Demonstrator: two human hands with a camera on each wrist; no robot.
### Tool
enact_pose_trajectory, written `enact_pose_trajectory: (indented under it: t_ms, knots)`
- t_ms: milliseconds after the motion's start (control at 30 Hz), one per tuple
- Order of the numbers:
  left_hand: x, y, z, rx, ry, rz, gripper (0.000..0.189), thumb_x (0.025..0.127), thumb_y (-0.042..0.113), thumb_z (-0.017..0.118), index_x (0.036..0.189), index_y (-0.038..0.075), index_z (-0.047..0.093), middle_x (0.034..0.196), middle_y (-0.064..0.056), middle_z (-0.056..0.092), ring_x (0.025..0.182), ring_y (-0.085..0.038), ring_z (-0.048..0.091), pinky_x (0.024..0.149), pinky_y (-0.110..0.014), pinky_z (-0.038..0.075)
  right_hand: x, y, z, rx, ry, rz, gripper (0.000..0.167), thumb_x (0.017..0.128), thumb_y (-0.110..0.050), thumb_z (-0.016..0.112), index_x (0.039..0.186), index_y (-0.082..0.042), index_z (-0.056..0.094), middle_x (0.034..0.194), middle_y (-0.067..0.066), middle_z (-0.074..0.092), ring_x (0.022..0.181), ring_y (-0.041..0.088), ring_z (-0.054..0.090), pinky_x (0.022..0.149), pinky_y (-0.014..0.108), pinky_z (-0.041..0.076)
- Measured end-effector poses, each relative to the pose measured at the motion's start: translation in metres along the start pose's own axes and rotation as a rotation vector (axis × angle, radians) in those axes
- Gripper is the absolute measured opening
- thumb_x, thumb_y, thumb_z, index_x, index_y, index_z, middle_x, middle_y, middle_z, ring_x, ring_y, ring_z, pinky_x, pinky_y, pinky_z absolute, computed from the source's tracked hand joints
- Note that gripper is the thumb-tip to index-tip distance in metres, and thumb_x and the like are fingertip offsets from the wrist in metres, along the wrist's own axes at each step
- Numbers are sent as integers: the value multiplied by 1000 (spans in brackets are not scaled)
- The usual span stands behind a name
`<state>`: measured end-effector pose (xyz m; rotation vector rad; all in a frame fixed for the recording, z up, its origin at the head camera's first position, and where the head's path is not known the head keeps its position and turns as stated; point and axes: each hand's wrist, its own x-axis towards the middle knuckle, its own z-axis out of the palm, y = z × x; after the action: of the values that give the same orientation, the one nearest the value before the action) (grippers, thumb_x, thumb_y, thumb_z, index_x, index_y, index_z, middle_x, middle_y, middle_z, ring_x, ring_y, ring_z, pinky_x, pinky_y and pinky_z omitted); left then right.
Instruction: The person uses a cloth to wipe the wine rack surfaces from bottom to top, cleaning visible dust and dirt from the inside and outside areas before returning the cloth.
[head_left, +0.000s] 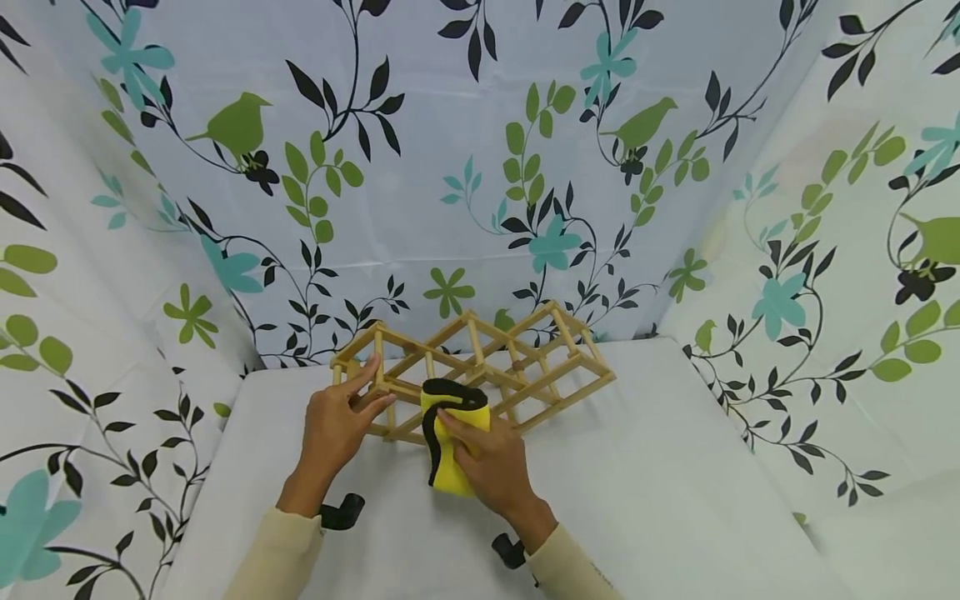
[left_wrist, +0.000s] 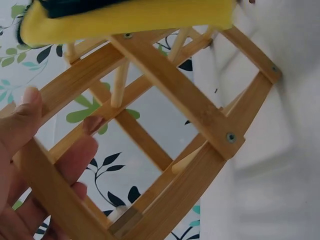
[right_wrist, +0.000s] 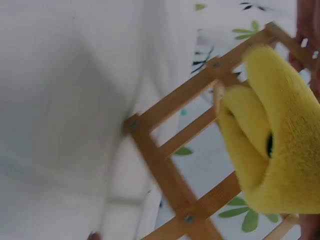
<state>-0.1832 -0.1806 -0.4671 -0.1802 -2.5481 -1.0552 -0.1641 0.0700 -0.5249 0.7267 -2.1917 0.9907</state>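
Note:
A light wooden lattice rack point(head_left: 576, 360) with crossed slats and round dowels stands near the back of the white table. At its left end my left hand point(head_left: 330, 425) holds a slat; in the left wrist view the thumb and fingers lie around the slats point(left_wrist: 175, 94). My right hand point(head_left: 498, 467) grips a folded yellow cloth point(head_left: 453, 477) with black edging, held against the rack's front near the middle. In the right wrist view the cloth point(right_wrist: 290, 165) hides part of the lattice and most of the right hand.
The white tabletop point(head_left: 645, 483) stretches in front of and beside the rack. Patterned fabric point(head_left: 465, 108) with leaves and birds hangs behind it and on both sides. Black wrist-worn devices point(head_left: 342, 512) show at both wrists.

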Motion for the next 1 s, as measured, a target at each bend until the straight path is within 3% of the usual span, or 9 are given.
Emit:
enact_pose_trajectory:
  t_ms: [133,233,300,400,533,633,733,833,1000]
  knots:
    - [1,-2,-10,-3,-82,25,66,95,25,80,156,21,53,67,-5,72,56,-13,52,52,-25,42,16,-17,7,170,110,9,46,94,-4,79,138,-17,74,130,14,74,97,21,71,78,30,63]
    - [1,-6,-16,-15,-145,33,64,100,21,74,159,22,49,90,-8,83,70,-15,68,63,-26,51,30,-29,17,234,110,-11,46,96,-5,78,140,-16,71,132,15,72,99,22,71,80,30,62]
    - [0,-9,-19,-29,-180,22,63,102,17,70,160,23,47,100,-12,83,79,-19,73,69,-29,54,37,-35,25,190,73,-30,46,98,-9,77,142,-18,70,129,15,72,98,21,71,80,28,62]
    - [0,-11,-21,-56,-214,17,61,104,14,67,161,23,46,112,-16,81,89,-23,78,75,-34,58,39,-37,34,23,-9,-26,45,100,-16,76,144,-23,69,122,13,75,90,17,70,76,24,59]
    - [2,-9,-23,-76,-251,21,60,105,16,66,161,21,45,109,-13,82,98,-28,79,79,-39,58,34,-35,33,-153,-39,88,46,93,-12,79,136,-27,74,106,14,77,68,12,58,56,19,47]
    - [3,-8,-25,-74,-265,20,60,106,17,65,162,20,44,100,-10,84,98,-29,79,79,-40,57,30,-34,29,-134,26,133,50,85,-8,81,131,-27,78,103,13,76,65,11,53,53,18,44]
    - [3,-8,-28,-61,-261,31,59,106,15,65,161,19,45,110,-14,82,98,-29,79,79,-40,59,32,-38,32,-38,59,46,47,92,-11,80,136,-26,75,112,13,77,75,13,63,64,21,54]
    - [4,-10,-31,-61,-274,51,58,107,14,63,162,18,44,123,-19,78,100,-29,79,81,-42,60,34,-40,39,-28,32,-22,45,97,-16,78,141,-26,71,117,12,78,81,15,66,70,23,58]
    - [7,-10,-41,-58,-350,64,53,111,16,56,163,18,43,136,-19,72,111,-31,75,87,-46,59,22,-28,36,-114,4,139,47,89,-10,82,132,-27,77,112,12,79,74,14,62,62,24,52]
